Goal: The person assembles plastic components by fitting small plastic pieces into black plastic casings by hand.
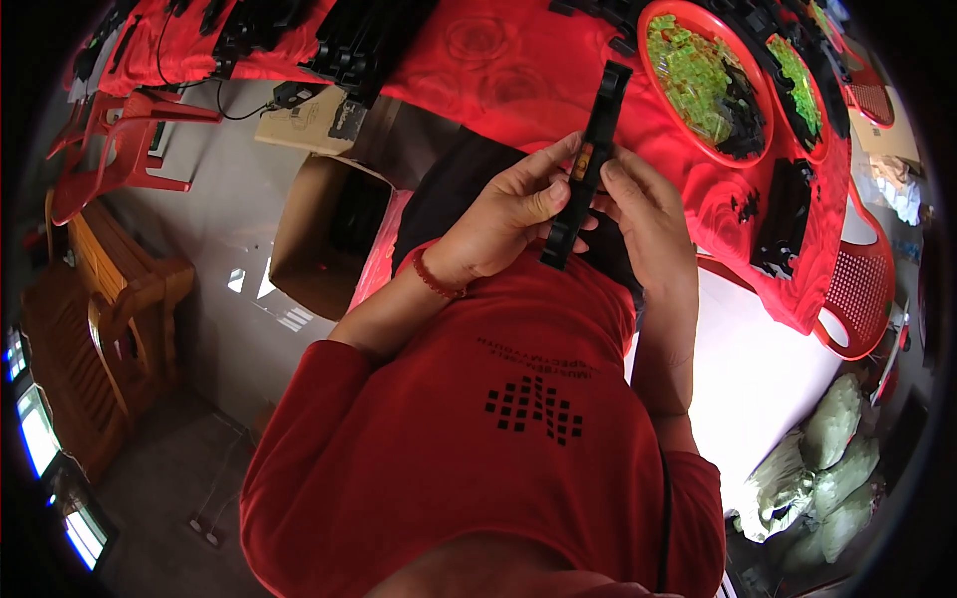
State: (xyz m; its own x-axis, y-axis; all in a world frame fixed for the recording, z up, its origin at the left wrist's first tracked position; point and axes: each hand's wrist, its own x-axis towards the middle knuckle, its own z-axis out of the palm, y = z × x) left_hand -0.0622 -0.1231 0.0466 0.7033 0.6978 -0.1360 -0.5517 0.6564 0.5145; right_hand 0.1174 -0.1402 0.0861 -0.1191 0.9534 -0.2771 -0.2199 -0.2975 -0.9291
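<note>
Red-draped and rose-patterned, the counter [488, 65] is set along the top of the view. In front of its near edge, a long black part [604, 105] is held up over the lap, its long axis slanted from upper right to lower left, so that the far end is pointed toward the counter and the near end toward the body. Near its middle, a small coppery insert [582, 159] is exposed between the hands. By the left hand [503, 214] the part is clasped from the left, thumb and forefinger brought together on it just beside the insert; by the right hand [646, 204] it is met from the right, the thumb laid along its edge and the other fingers partly hidden. Thus the part is clamped within both grips, neither hand being clearly nearer. Around the left wrist a red beaded bracelet [437, 277] is worn. To the right of the far end, on the right hand's side, a red basin [731, 158] is filled with green translucent pieces [688, 85] and black ones [745, 120]. More black parts [361, 45] are piled at the upper left, above an open cardboard box [299, 234]. Farther out, a wooden bench [130, 284] and pale sacks [835, 429] are seen.
</note>
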